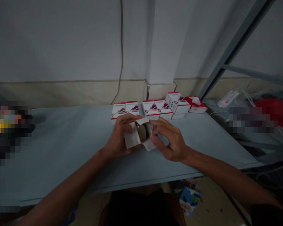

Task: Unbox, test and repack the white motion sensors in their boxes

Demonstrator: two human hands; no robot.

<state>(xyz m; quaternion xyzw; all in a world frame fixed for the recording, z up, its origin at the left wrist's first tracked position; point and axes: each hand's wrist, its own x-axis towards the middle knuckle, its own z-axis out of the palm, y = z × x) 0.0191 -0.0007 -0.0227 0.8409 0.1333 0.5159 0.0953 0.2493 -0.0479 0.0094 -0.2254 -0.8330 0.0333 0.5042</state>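
Observation:
My left hand point(119, 136) is wrapped round a small white carton point(135, 137) whose end flaps stand open, held just above the grey table point(68, 141). Something dark shows inside the carton's open end. My right hand point(171, 141) is at that open end, its fingertips on the lower flap and side flap. Behind my hands a row of several closed white-and-red cartons point(151, 109) stands along the far edge of the table, the rightmost ones tilted or stacked.
A grey metal frame strut point(228, 51) slants up at the right. Beyond it lie white cables, a white device point(227, 98) and something red point(277, 110). A cord point(121, 47) hangs down the wall. A blue printed packet point(190, 201) lies on the floor under the table edge.

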